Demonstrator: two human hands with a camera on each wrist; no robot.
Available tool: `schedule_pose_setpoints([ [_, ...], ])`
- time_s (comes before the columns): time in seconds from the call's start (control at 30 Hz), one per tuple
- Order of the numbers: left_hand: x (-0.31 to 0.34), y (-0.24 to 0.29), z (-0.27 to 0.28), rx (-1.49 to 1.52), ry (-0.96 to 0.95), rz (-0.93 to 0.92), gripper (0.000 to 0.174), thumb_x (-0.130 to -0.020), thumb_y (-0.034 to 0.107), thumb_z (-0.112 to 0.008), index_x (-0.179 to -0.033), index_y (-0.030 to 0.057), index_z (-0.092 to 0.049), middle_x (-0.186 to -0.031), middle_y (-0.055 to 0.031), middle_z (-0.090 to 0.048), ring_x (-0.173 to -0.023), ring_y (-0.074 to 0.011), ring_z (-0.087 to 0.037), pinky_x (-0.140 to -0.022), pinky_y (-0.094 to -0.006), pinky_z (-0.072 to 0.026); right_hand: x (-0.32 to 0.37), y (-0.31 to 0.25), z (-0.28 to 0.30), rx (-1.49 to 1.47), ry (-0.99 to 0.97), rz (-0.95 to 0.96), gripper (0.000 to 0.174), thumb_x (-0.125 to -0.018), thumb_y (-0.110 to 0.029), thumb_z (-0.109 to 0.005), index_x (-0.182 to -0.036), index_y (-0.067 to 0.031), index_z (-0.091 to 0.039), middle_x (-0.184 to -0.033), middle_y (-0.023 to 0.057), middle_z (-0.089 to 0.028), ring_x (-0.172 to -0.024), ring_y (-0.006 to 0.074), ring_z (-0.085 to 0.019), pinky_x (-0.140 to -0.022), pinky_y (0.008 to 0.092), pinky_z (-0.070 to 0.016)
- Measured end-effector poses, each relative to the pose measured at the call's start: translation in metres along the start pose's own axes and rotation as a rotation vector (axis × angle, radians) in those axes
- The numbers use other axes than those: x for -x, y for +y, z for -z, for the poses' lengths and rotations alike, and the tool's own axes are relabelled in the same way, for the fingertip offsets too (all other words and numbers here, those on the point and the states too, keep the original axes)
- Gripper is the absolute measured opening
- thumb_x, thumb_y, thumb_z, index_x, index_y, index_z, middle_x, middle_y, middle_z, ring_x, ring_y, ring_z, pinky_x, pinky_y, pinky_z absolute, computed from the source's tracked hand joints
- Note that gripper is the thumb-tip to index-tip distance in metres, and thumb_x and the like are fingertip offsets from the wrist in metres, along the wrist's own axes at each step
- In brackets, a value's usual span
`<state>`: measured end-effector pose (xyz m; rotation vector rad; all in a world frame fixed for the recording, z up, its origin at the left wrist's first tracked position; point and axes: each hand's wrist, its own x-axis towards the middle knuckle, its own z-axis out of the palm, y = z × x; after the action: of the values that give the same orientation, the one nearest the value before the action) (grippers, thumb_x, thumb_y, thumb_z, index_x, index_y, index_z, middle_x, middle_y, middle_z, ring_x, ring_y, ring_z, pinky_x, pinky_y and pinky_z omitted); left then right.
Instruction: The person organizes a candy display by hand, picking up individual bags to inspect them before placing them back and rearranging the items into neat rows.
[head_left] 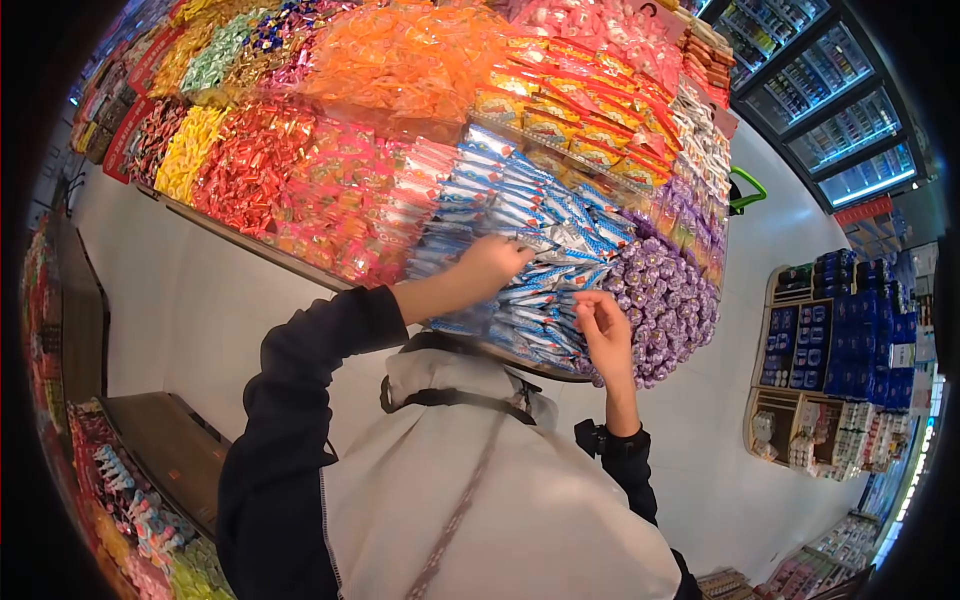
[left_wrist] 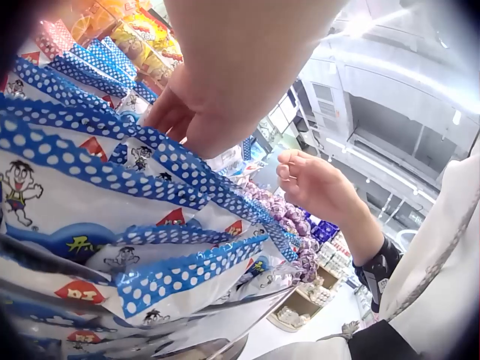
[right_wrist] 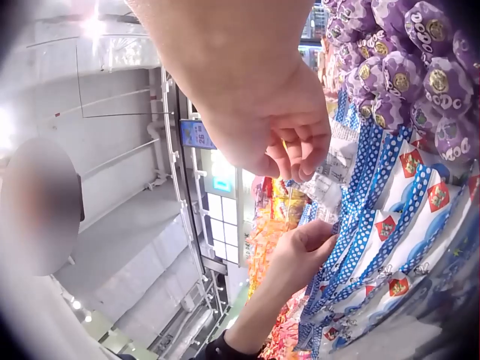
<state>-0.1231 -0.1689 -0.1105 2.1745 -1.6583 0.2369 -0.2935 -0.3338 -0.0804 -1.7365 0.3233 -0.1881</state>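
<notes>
Blue-and-white snack packets [head_left: 560, 215] with dotted edges and a cartoon figure stand packed in rows in the display bin. My left hand [head_left: 497, 262] reaches in among them from the left. In the left wrist view its fingers [left_wrist: 171, 120] bend down behind the packet edges, so the tips are hidden and I cannot tell whether they pinch a packet. My right hand [head_left: 605, 325] hovers over the near right part of the same rows, fingers loosely bent and holding nothing. Just beyond the left fingertips lies a whitish, crinkled packet [right_wrist: 326, 193].
Purple wrapped lollipops [head_left: 665, 310] fill the section to the right. Pink-and-white packets [head_left: 425, 175] adjoin on the left, and yellow-and-red bags [head_left: 580, 100] lie behind. A shelf unit with blue packs [head_left: 850, 330] and lit fridges [head_left: 835, 110] stand across the aisle.
</notes>
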Motion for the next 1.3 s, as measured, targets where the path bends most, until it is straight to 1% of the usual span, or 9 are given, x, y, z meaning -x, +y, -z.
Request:
schedule_pose_setpoints([
  [0.13,-0.003,-0.007,0.004,0.180,-0.243,0.158,0.032,-0.069,0.007,-0.056,-0.100,0.0053,-0.050,-0.078,-0.0117,-0.057,-0.072,-0.0282,-0.059,-0.059,-0.0365,-0.0489,-0.001,0.001,-0.005,-0.009,-0.016,0.002,0.015,-0.087,-0.007,-0.052,-0.100,-0.0017,-0.056,-0.082,0.0005,-0.056,-0.073,0.0054,-0.051,-0.064,0.0191,-0.0423],
  [0.23,-0.004,-0.013,0.008,0.174,-0.220,0.113,0.027,-0.071,0.007,-0.053,-0.097,0.0070,-0.050,-0.075,-0.0108,-0.056,-0.067,-0.0283,-0.060,-0.057,-0.0364,-0.0490,-0.002,0.001,-0.006,-0.025,-0.008,-0.011,0.015,-0.086,-0.006,-0.053,-0.100,-0.0017,-0.057,-0.081,0.0012,-0.056,-0.071,0.0055,-0.051,-0.064,0.0190,-0.0420],
  [0.33,-0.003,-0.020,0.013,0.198,-0.102,-0.105,0.021,-0.070,0.007,-0.054,-0.090,0.0086,-0.048,-0.066,-0.0123,-0.054,-0.061,-0.0320,-0.057,-0.052,-0.0416,-0.0446,-0.005,0.001,-0.006,-0.047,0.000,-0.025,0.015,-0.086,-0.006,-0.053,-0.099,-0.0016,-0.057,-0.083,0.0018,-0.057,-0.074,0.0068,-0.053,-0.065,0.0196,-0.0429],
  [0.43,-0.010,-0.027,0.029,0.061,-0.282,-0.262,0.022,-0.071,0.004,-0.051,-0.093,0.0087,-0.050,-0.075,-0.0086,-0.056,-0.070,-0.0256,-0.060,-0.058,-0.0356,-0.0480,-0.008,-0.001,-0.004,-0.044,0.000,-0.021,0.015,-0.086,-0.007,-0.053,-0.099,-0.0013,-0.057,-0.084,0.0026,-0.058,-0.077,0.0081,-0.054,-0.068,0.0206,-0.0438],
  [0.67,-0.037,-0.029,0.061,-0.039,-0.183,-0.442,0.017,-0.073,0.009,-0.050,-0.090,0.0090,-0.050,-0.078,-0.0069,-0.055,-0.073,-0.0228,-0.058,-0.064,-0.0338,-0.0473,-0.015,-0.010,0.004,0.006,0.011,0.000,0.015,-0.087,-0.009,-0.053,-0.099,-0.0004,-0.057,-0.087,0.0034,-0.059,-0.077,0.0091,-0.054,-0.071,0.0237,-0.0445],
  [0.83,-0.047,-0.025,0.101,-0.068,-0.322,-0.307,0.020,-0.075,0.010,-0.050,-0.094,0.0092,-0.052,-0.082,-0.0063,-0.056,-0.077,-0.0225,-0.058,-0.065,-0.0340,-0.0474,-0.009,-0.009,0.008,-0.066,0.007,-0.019,0.014,-0.087,-0.007,-0.053,-0.098,-0.0005,-0.057,-0.088,0.0028,-0.059,-0.077,0.0088,-0.054,-0.071,0.0227,-0.0442],
  [1.0,-0.043,-0.017,0.113,0.151,-0.189,-0.110,0.020,-0.080,0.015,-0.056,-0.099,0.0083,-0.056,-0.083,-0.0088,-0.060,-0.078,-0.0255,-0.060,-0.063,-0.0353,-0.0473,-0.010,-0.029,0.006,-0.225,0.023,0.050,0.014,-0.087,-0.006,-0.052,-0.100,-0.0001,-0.055,-0.091,0.0052,-0.059,-0.080,0.0102,-0.055,-0.071,0.0226,-0.0442],
  [1.13,-0.042,-0.006,0.113,0.527,-0.006,-0.036,0.022,-0.081,0.019,-0.058,-0.100,0.0085,-0.054,-0.077,-0.0140,-0.061,-0.073,-0.0286,-0.061,-0.060,-0.0372,-0.0455,-0.020,-0.052,-0.007,-0.295,-0.057,0.176,0.022,-0.087,-0.003,-0.051,-0.109,0.0019,-0.050,-0.107,0.0102,-0.055,-0.093,0.0159,-0.056,-0.078,0.0289,-0.0465],
  [1.3,-0.049,-0.002,0.109,0.857,-0.049,0.134,0.020,-0.082,0.017,-0.059,-0.097,0.0048,-0.057,-0.076,-0.0095,-0.061,-0.068,-0.0162,-0.057,-0.063,-0.0303,-0.0438,-0.024,-0.058,-0.020,-0.523,-0.171,0.042,0.034,-0.083,0.001,-0.056,-0.114,0.0015,-0.045,-0.108,0.0110,-0.056,-0.093,0.0137,-0.056,-0.071,0.0243,-0.0501],
])
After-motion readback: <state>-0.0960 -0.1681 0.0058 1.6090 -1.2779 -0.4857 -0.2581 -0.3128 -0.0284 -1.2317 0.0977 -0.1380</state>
